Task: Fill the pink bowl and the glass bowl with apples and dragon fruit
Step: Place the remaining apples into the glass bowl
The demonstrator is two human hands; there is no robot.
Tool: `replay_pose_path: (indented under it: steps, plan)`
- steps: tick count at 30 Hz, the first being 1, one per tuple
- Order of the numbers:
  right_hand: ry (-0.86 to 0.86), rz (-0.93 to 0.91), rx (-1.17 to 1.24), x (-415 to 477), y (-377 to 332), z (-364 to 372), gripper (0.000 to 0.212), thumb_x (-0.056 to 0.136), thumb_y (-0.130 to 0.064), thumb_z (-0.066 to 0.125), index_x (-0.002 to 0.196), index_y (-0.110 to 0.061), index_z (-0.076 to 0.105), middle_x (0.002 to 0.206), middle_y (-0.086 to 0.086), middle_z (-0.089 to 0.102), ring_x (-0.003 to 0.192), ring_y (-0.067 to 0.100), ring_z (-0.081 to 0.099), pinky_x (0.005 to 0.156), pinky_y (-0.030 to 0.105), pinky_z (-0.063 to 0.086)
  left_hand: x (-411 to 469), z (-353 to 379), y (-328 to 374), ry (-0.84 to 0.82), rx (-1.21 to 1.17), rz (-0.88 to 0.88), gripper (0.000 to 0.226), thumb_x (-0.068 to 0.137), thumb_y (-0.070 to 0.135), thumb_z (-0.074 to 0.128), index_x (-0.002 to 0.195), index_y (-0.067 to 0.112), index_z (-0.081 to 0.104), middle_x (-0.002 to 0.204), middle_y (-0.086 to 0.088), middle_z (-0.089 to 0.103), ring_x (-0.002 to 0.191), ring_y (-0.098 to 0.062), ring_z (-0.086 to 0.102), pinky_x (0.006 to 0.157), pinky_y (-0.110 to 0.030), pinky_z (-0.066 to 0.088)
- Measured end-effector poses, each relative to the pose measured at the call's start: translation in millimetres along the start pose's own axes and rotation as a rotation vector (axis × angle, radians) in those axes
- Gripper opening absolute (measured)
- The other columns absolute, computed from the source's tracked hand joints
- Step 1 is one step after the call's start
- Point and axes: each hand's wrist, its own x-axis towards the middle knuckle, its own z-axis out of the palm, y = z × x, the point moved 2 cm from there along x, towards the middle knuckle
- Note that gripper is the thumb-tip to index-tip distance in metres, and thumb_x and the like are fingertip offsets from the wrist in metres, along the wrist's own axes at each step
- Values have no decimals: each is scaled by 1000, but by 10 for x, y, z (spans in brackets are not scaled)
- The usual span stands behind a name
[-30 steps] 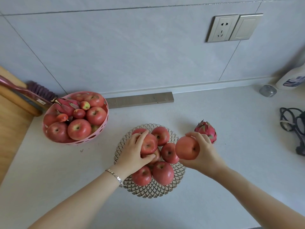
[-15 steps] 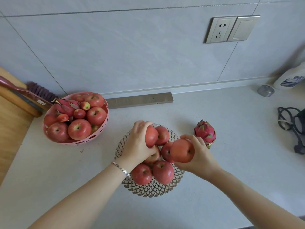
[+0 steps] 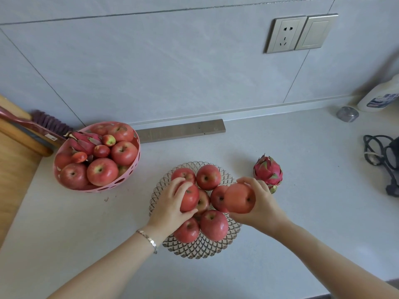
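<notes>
The left hand [image 3: 170,203] grips an apple [image 3: 190,198] atop the glass bowl [image 3: 234,236]'s heap, seemingly steadying it, while the right hand [image 3: 262,207] holds a paler apple [image 3: 239,198] ready to add.

pink bowl [image 3: 129,186] pink, oval cut-outs | glass bowl [image 3: 200,249] clear, diamond-cut | apples [image 3: 208,176] red | dragon fruit [image 3: 267,171] magenta, green-tipped | cable [image 3: 382,154] seemingly black

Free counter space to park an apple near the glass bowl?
Bare counter in front of the pink bowl, left of the glass bowl. More between the dragon fruit and black cable. Crowded: both bowls piled with apples; both hands over the glass bowl.
</notes>
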Motion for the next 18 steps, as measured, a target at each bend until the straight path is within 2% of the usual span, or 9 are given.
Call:
replay_pose_path:
  steps: [4, 6, 9, 12, 14, 16, 18]
  plan:
    - [-6, -7, -4, 9, 2, 43, 70, 58, -17, 82, 104, -48, 38, 111, -4, 40, 95, -6, 44, 68, 5, 38, -210, 37, 23, -21, -80, -96, 71, 67, 35, 78, 128, 25, 44, 132, -1, 38, 116, -12, 40, 99, -28, 39]
    - [-18, -8, -3, 28, -14, 63, 71, 58, -17, 81, 101, -51, 37, 112, -4, 40, 94, -2, 46, 67, 8, 40, -290, 63, 36, -90, -50, -88, 72, 67, 41, 76, 129, 28, 43, 132, -1, 41, 117, -15, 41, 101, -34, 41]
    - [-16, 4, -1, 91, -45, 93, 70, 58, -16, 80, 107, -44, 39, 115, -3, 40, 94, 6, 47, 66, 8, 39, -354, 74, 65, -83, 36, -13, 67, 66, 51, 65, 125, 33, 38, 130, -3, 48, 118, -23, 47, 102, -46, 41]
    - [0, 20, 62, 193, -106, 141, 73, 58, -17, 84, 109, -36, 36, 116, -2, 39, 99, 13, 46, 68, 10, 40, -349, 55, 95, -92, -7, -34, 64, 72, 63, 52, 128, 36, 37, 136, 5, 41, 124, -11, 34, 111, -49, 28]
    - [0, 41, 170, 279, -145, 164, 76, 57, -15, 85, 110, -35, 34, 117, 1, 40, 103, 18, 50, 76, 22, 48, -332, 22, 119, -162, -73, -64, 63, 75, 69, 43, 131, 45, 30, 136, 18, 30, 130, -3, 24, 116, -45, 19]
    - [-29, 45, 269, 360, -198, 198, 80, 55, -17, 87, 114, -40, 37, 117, 3, 44, 103, 21, 55, 85, 32, 51, -325, -32, 144, -181, -210, -120, 58, 76, 65, 42, 129, 53, 21, 133, 26, 26, 132, -1, 25, 114, -35, 24]
    - [-59, 21, 333, 449, -252, 246, 78, 49, -26, 86, 112, -44, 46, 116, -1, 51, 100, 18, 58, 84, 30, 54, -289, -148, 203, -105, -430, -233, 55, 74, 62, 44, 123, 58, 21, 132, 27, 30, 128, 7, 30, 105, -21, 29]
